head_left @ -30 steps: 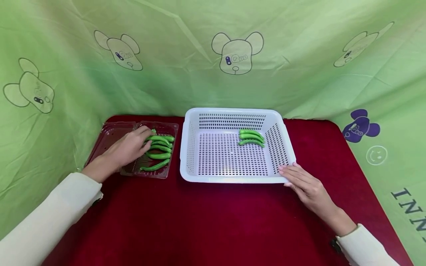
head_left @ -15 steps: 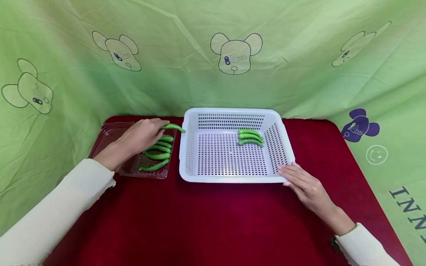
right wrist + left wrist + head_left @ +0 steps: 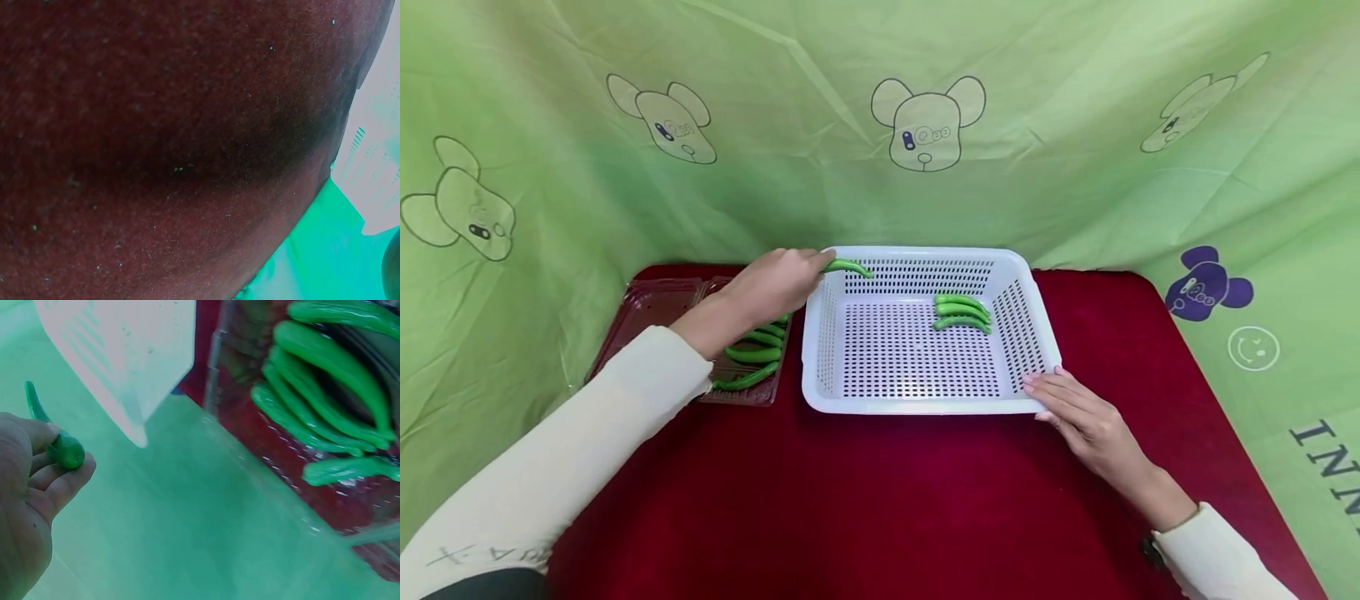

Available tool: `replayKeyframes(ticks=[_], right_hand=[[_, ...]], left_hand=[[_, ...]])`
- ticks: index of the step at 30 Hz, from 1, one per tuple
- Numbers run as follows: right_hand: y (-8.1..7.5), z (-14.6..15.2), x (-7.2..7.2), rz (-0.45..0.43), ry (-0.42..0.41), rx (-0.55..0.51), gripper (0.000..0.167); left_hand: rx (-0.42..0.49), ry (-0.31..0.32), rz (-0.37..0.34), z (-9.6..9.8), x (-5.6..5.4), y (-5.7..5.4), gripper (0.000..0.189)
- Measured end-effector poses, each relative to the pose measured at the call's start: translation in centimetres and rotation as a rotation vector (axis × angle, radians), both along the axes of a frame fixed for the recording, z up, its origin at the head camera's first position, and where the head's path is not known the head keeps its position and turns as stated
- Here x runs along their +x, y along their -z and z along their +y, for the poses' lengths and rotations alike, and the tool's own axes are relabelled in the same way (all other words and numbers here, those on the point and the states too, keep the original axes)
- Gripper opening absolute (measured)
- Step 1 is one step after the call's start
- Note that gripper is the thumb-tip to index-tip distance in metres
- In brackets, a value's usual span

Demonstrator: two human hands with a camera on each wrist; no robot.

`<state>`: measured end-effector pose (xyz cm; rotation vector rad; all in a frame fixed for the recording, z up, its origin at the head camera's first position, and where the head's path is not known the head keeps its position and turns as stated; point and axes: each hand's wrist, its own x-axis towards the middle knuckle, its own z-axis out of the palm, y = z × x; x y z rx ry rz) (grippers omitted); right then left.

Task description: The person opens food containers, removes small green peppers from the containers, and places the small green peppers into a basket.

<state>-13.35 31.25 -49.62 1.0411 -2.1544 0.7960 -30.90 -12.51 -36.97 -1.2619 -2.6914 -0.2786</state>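
My left hand [image 3: 778, 287] pinches a green chili pepper [image 3: 850, 267] above the left back corner of a white perforated basket [image 3: 917, 406]. In the left wrist view, thumb and fingers hold this pepper [image 3: 65, 451] near its thick end. Three green peppers [image 3: 962, 312] lie side by side in the basket, towards its right back. At the basket's front right corner, my right hand [image 3: 1093, 425] grips the rim, fingers over it and thumb outside. Several more peppers [image 3: 754, 355] lie in a clear plastic box [image 3: 760, 396] left of the basket, partly hidden by my left arm.
The box's clear lid [image 3: 651, 304] lies folded open on its left. Red cloth [image 3: 880, 500] covers the table, and a green printed curtain [image 3: 812, 167] stands around its back and sides. The right wrist view shows mostly red cloth.
My left hand has lifted one pepper out of the clear box and carried it right, over the basket's left edge. My right hand stays at the basket's corner.
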Motion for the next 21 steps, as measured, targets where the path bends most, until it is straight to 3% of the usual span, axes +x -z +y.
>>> replayKeyframes(ticks=[10,16,21], right_hand=[[0.1,0.1,0.1,-0.010,0.018,0.007,0.040],[0.1,0.2,0.2,-0.018,0.026,-0.011,0.040],[0.2,0.1,0.2,-0.018,0.018,-0.005,0.040]], left_hand=[[-0.144,0.053,-0.047,6.1,-0.7,-1.0,0.036],[-0.174,0.069,-0.056,10.2,-0.9,-1.7,0.031],[-0.197,0.082,-0.057,12.7,-1.0,-1.5,0.031]])
